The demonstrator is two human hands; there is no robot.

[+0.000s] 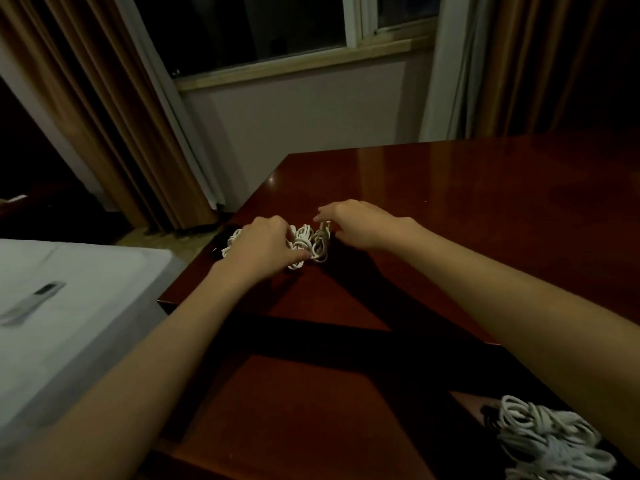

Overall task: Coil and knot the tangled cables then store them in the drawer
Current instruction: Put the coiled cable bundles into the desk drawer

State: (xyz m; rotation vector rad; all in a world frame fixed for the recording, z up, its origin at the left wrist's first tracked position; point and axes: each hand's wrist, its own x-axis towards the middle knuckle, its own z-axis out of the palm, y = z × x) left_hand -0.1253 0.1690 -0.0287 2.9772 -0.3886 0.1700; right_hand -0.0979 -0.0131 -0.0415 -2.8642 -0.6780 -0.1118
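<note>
Several small coiled white cables (304,242) lie bunched near the left edge of a dark red wooden table (450,209). My left hand (259,245) covers the left part of the bunch, its fingers curled round the coils. My right hand (360,223) reaches in from the right and its fingertips pinch the top of a greyer coil (321,240). A dark item (220,242) sits at the table edge behind the coils. A separate heap of white cables (550,441) lies at the bottom right, seemingly lower than the tabletop.
A bed with a white sheet (69,299) stands to the left, a remote control (31,301) on it. Brown curtains (114,109) and a dark window (263,26) are behind the table. The table's right half shows only reflections.
</note>
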